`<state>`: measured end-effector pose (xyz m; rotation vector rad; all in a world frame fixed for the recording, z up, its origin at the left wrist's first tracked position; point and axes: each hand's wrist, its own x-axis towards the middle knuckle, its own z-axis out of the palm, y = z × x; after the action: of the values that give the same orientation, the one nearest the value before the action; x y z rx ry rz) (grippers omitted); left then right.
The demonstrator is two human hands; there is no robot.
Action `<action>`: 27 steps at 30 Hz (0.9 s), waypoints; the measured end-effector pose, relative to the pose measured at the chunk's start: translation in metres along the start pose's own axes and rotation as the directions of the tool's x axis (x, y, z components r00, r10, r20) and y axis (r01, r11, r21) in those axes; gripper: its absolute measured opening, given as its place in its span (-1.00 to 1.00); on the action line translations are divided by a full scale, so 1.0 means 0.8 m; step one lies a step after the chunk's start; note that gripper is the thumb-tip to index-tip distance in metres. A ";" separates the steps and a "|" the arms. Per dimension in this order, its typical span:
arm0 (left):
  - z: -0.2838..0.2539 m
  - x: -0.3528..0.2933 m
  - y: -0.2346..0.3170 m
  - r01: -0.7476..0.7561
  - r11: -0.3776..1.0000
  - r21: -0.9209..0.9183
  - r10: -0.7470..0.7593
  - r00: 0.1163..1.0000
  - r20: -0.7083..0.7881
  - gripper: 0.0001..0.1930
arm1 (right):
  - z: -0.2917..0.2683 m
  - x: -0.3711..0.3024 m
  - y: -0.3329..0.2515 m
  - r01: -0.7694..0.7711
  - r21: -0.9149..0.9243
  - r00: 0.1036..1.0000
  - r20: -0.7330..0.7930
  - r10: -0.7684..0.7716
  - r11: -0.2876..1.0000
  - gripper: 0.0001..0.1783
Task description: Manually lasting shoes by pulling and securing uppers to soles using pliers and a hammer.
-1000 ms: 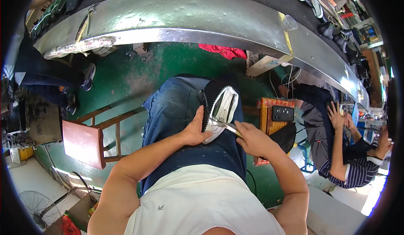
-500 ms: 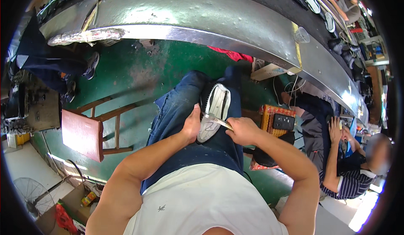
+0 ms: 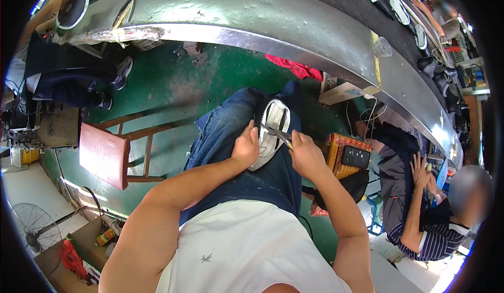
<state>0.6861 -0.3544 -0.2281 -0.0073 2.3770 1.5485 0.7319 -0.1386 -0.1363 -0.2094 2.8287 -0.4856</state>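
**Two hands work a shoe sole-up on the lap**

Two bare hands meet over one shoe [image 3: 272,130] in the single head view, near the centre of the picture. The shoe lies on the person's lap, on dark blue trousers [image 3: 231,135], with its pale sole turned up.

The left hand [image 3: 245,148] sits at about 8 o'clock from the shoe. Its grip is wrapped closed around the shoe's near edge, thumb on the sole. The right hand [image 3: 305,154] sits at about 4 o'clock. Its grip is clamped shut on a slim metal tool [image 3: 277,134], which looks like pliers or a cutter; the tip rests on the sole. Exactly what the tip pinches is too small to tell.

Judging how to do this well: the left hand should press the shoe firmly into the thigh so it cannot roll. The tool should pull in short, controlled tugs, angled away from the left thumb, which lies just beside the tip.

The shoe's long axis runs roughly from 6 o'clock to 12 o'clock, tilted slightly right at the top. Its far end points away from the person, toward the curved metal conveyor [image 3: 273,25]. Which end is the toe cannot be told.

At 9 o'clock stands a red wooden stool [image 3: 105,154] on the green floor [image 3: 173,83]. Another seated person [image 3: 420,209] is at 4 o'clock.
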 end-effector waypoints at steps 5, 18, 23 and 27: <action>-0.011 -0.003 0.010 -0.181 0.974 0.135 0.171 0.982 0.083 -0.42 | 0.040 0.006 0.016 -0.062 0.130 0.990 -0.120 0.078 0.990 -0.66; -0.046 0.021 0.040 -0.240 0.872 0.428 -0.025 0.849 0.528 -0.39 | -0.045 0.026 0.038 -0.230 0.439 0.964 0.228 0.140 0.868 -0.53; -0.056 0.024 0.062 -0.279 0.855 0.438 -0.024 0.821 0.570 -0.39 | 0.000 0.053 0.017 -0.137 0.330 0.988 0.114 0.105 0.934 -0.50; -0.066 0.022 0.071 -0.278 0.840 0.466 -0.083 0.783 0.616 -0.41 | 0.001 0.049 0.024 -0.120 0.352 0.990 0.114 0.085 0.928 -0.47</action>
<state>0.6465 -0.3748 -0.1627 0.6648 2.1685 0.6793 0.6929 -0.1285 -0.1530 -0.0111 2.5819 -0.9262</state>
